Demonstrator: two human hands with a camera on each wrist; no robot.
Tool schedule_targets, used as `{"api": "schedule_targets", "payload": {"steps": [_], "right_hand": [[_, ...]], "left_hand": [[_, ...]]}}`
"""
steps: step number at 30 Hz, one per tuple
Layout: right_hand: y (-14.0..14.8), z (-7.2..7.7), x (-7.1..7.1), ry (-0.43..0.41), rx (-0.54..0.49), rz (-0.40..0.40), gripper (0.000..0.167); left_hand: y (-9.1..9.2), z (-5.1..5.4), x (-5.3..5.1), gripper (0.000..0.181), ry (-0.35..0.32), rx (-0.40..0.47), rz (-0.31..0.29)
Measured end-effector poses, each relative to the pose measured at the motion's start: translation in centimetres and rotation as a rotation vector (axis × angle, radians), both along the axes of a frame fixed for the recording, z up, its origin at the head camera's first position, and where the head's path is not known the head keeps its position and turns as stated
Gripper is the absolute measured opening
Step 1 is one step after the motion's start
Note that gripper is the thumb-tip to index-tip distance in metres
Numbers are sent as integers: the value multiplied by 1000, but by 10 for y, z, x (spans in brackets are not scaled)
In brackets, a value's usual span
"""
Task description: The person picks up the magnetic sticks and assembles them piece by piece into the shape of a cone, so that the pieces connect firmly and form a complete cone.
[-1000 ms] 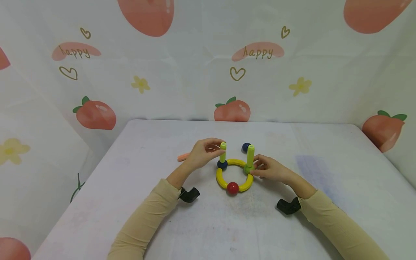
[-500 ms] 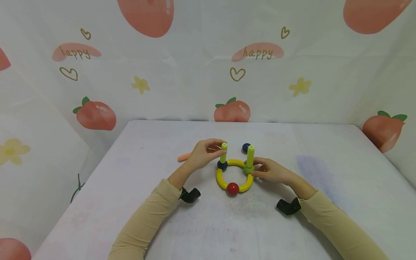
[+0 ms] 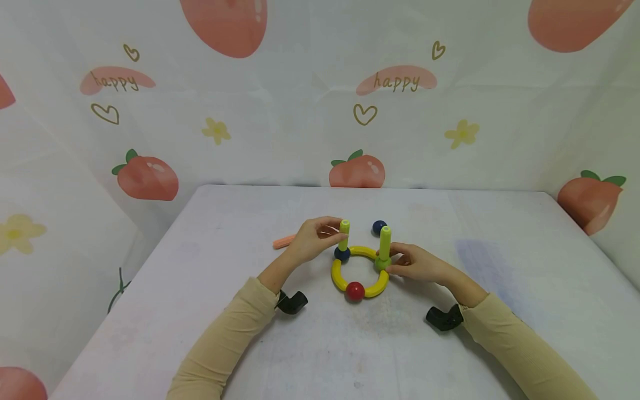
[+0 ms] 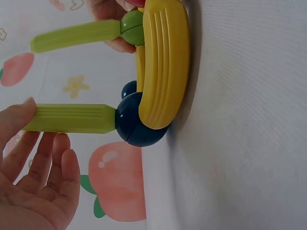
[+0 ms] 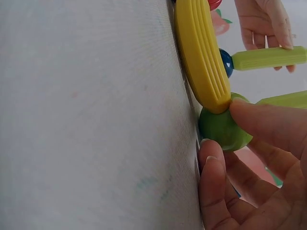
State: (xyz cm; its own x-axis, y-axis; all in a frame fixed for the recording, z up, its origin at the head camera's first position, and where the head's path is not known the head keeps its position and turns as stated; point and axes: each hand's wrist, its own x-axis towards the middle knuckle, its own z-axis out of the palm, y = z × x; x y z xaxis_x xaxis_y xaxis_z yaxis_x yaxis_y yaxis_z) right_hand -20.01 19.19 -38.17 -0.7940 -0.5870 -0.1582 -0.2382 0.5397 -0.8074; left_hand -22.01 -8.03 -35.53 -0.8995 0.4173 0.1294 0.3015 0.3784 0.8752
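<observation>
On the table (image 3: 320, 355), head view: three yellow curves (image 3: 337, 275) and three balls (image 3: 355, 291) form one ring (image 3: 361, 251) bearing two green rods (image 3: 385, 243). Left wrist: left hand (image 4: 43, 191) pinches one rod (image 4: 72, 118). Right wrist: right hand (image 5: 283, 201) pinches the green ball (image 5: 224, 132).

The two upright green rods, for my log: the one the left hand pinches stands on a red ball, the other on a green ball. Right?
Not red: the rod the left hand pinches stands on a blue ball; the left wrist view shows it.
</observation>
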Motion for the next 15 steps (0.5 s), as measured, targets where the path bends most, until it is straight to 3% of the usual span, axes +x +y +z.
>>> {"api": "schedule_targets", "payload": {"steps": [15], "right_hand": [[1,-2,-1,28,6,18,38]], "left_hand": [[-6,-8,-3,34,-19,-36,20]]}}
